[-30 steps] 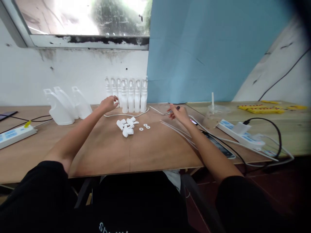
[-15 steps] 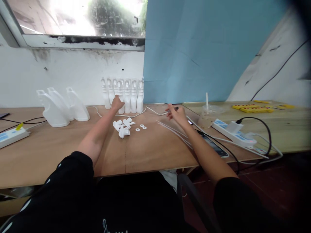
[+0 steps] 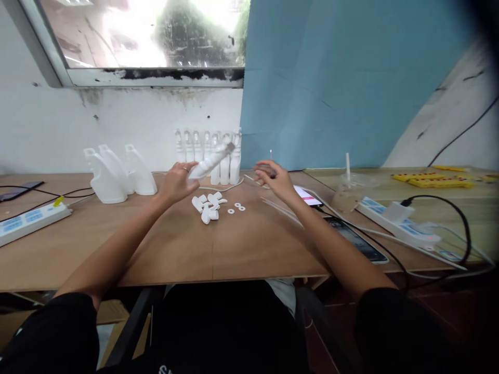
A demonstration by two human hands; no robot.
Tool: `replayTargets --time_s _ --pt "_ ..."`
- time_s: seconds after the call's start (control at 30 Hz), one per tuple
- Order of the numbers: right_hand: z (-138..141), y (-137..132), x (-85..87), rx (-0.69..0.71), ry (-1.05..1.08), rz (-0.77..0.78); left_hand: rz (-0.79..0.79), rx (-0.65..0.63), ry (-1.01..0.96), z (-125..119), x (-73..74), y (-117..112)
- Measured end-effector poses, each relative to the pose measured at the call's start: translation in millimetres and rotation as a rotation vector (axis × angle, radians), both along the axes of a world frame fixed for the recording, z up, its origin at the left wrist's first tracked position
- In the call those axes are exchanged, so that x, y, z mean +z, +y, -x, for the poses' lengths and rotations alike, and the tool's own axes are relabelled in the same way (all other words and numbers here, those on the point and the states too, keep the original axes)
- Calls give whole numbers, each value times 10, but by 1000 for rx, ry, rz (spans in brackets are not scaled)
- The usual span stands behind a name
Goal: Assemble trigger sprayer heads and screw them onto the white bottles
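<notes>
My left hand (image 3: 178,182) is closed around the lower end of a slender white plastic bottle (image 3: 212,160). The bottle is tilted, its neck up to the right, blurred by motion. Behind it, a row of similar white bottles (image 3: 198,145) stands against the wall. My right hand (image 3: 275,179) is closed on a slim dark-handled tool (image 3: 272,173) with a thin shaft pointing up; its exact kind is unclear. Between my forearms lie a pile of white plastic trigger-like pieces (image 3: 210,206) and three white washers (image 3: 231,211). Thin white tubes (image 3: 280,209) lie below my right hand.
Several larger white bottles (image 3: 107,182) stand at the left. Power strips (image 3: 35,221) with cords lie on both sides. Phones (image 3: 354,239), a lidded plastic cup with a straw (image 3: 345,192) and yellow strips (image 3: 436,181) are on the right.
My left hand has taken a bottle from the row and brought it nearer, tilting it. My right hand's tool has turned so its shaft points up. The view has shifted slightly left.
</notes>
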State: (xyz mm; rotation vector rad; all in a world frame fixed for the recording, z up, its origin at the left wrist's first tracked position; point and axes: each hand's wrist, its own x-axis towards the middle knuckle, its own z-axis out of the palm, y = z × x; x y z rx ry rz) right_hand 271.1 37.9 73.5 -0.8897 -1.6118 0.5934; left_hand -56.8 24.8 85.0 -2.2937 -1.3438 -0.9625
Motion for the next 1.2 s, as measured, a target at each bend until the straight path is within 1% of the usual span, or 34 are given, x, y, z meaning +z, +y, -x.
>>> replayTargets --time_s 0.07,0.13,0.2,0.23,0.27,0.33,0.4,0.47,0.6,0.7,0.77,0.9,0.97,1.03,1.1,1.2 --pt "153 -35 100 49 -54 -126 -64 -75 137 -15 19 -225" --pt "254 -116 195 128 -131 -201 -120 -147 248 -23 31 -353" --pt "307 -223 244 209 -225 -220 -150 -198 305 -11 27 -394" --pt "321 -274 242 234 -267 -222 -154 -217 319 2 18 -391" --pt "330 -316 222 241 -295 -219 -153 -237 330 16 3 -379" --pt "343 -361 142 203 -276 -193 -158 -270 344 39 -36 -349" --pt "353 -353 48 147 -172 -121 -185 -258 329 40 -81 -331" --pt "362 -309 -20 118 -47 -28 -210 -199 289 13 -121 -334" --pt "364 -214 -57 142 149 124 -194 -102 265 -66 -181 -351" --pt "347 -212 -53 186 163 176 -182 -72 276 -72 -213 -330" --pt "323 -252 -44 171 103 140 -171 -77 280 -47 -224 -309" --pt "264 -356 9 108 -101 -31 -85 -146 283 -1 -213 -293" --pt "248 -375 39 142 -163 -97 -55 -166 283 4 -199 -297" --pt "248 -353 52 198 -150 -139 -58 -159 276 3 -190 -301" --pt "260 -303 42 228 -89 -144 -68 -143 262 2 -192 -301" --pt "283 -235 -2 156 -28 -53 -74 -141 262 3 -211 -295"
